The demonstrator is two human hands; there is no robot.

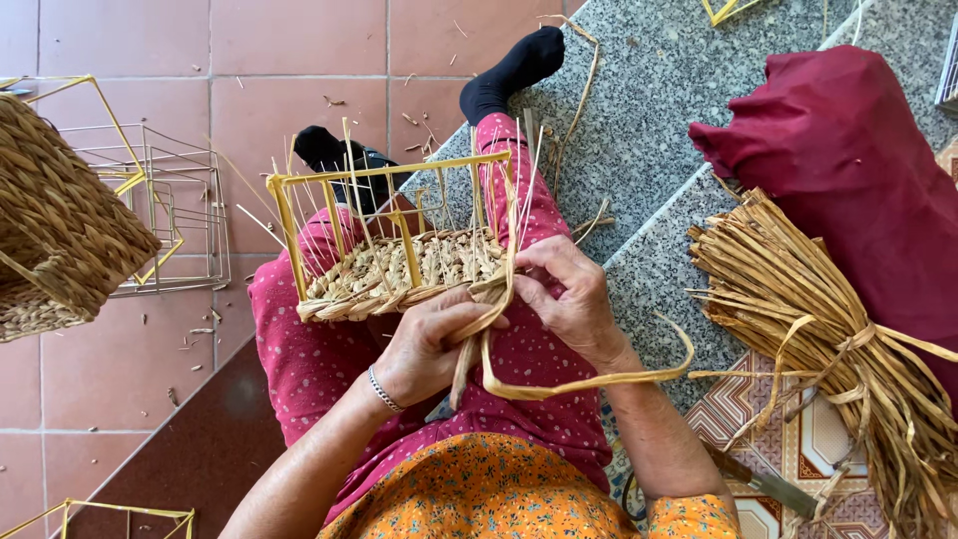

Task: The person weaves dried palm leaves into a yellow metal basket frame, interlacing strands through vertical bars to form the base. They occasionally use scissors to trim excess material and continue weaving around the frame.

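Two hands: both work at the near edge of a half-woven basket (pixel 399 255) resting on the person's lap.
Basket frame: yellow wire, box-shaped, open at the top; its upper rim is bare, with thin upright stakes poking above it.
Basket contents: nothing lies inside; only the lower band of the walls is filled with pale plaited straw.
Left hand (pixel 424 344): fingers curled shut around a flat straw strand (pixel 559 384) just below the basket's near corner; a thin bracelet (pixel 384 391) sits on the wrist.
Right hand (pixel 569 299): fingers bent, pinching the same strand against the woven edge at that corner.
Strand: tan, ribbon-like, looping out from the hands to the right and curling back up over the stone step (pixel 659 90).
Straw bundle (pixel 828 339): tied sheaf of the same dry material, lying to the right on the step, well apart from the hands.
Maroon cloth (pixel 858 160): bunched just behind the bundle, touching it.
Finished basket (pixel 55 225): fully woven, at the left edge, partly out of view.
Spare frames (pixel 170 210): bare wire boxes on the red tiled floor (pixel 130 369), just beside the finished basket.
Open room: bare tile to the left of the knees, littered with straw scraps; grey stone between lap and bundle.
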